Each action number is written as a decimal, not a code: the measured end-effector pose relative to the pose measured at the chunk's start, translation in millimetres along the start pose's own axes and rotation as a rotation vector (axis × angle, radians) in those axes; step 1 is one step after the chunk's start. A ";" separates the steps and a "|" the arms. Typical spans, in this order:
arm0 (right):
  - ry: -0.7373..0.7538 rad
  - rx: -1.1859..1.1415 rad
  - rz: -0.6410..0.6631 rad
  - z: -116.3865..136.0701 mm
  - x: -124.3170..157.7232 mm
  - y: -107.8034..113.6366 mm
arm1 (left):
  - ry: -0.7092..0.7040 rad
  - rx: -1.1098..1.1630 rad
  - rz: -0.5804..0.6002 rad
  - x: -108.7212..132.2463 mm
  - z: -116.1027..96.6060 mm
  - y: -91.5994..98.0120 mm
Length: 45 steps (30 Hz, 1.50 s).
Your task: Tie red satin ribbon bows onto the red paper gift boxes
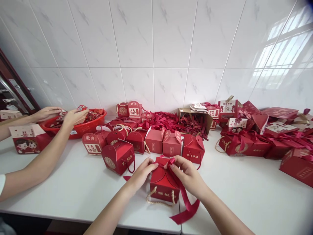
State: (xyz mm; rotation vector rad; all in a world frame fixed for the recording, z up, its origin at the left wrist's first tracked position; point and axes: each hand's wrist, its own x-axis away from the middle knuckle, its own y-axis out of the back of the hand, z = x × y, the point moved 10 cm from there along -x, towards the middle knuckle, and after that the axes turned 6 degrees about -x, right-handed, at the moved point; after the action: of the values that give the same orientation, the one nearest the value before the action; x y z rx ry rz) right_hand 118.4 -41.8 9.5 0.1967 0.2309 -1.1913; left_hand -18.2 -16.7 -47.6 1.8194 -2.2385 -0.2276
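Tying looks like the step in hand: a shiny dark-pink cloth ribbon (187,213) goes over the small red card box w/ a pale gold rope handle (163,189). The box sits upright on the white, flat bench (244,192), near its front edge at 6 o'clock. The right hand (187,171) has its fingers pinched on the ribbon at the box top. The left hand (144,171) has bent fingers there too — can't tell if they grip or just press. I think the next move calls for a snug, gentle pull, b/c card may bend. From the box, more red card boxes (118,158) stand at 10 to 1 o'clock. White, shiny wall tiles (137,42) rise at 12, w/ window light at 2.
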 end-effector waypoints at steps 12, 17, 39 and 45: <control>-0.044 0.535 -0.301 3.3 -4.9 2.3 | -0.173 0.046 0.098 18.3 -86.7 -4.4; 0.071 0.542 -0.219 10.0 -5.2 -6.2 | -0.269 0.016 0.163 13.8 -127.9 -17.6; 0.081 0.069 -0.302 -6.9 2.9 9.8 | -0.610 -0.330 -0.258 38.3 -80.8 5.5; 0.141 0.133 -0.161 0.7 1.5 0.5 | -0.474 -0.327 -0.229 29.6 -71.6 1.6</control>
State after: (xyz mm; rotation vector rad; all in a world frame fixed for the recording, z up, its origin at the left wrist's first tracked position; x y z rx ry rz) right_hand 119.4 -43.1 9.8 0.3851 0.2957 -1.3556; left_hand -4.8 -42.9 24.1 1.9802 -2.0871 -1.1015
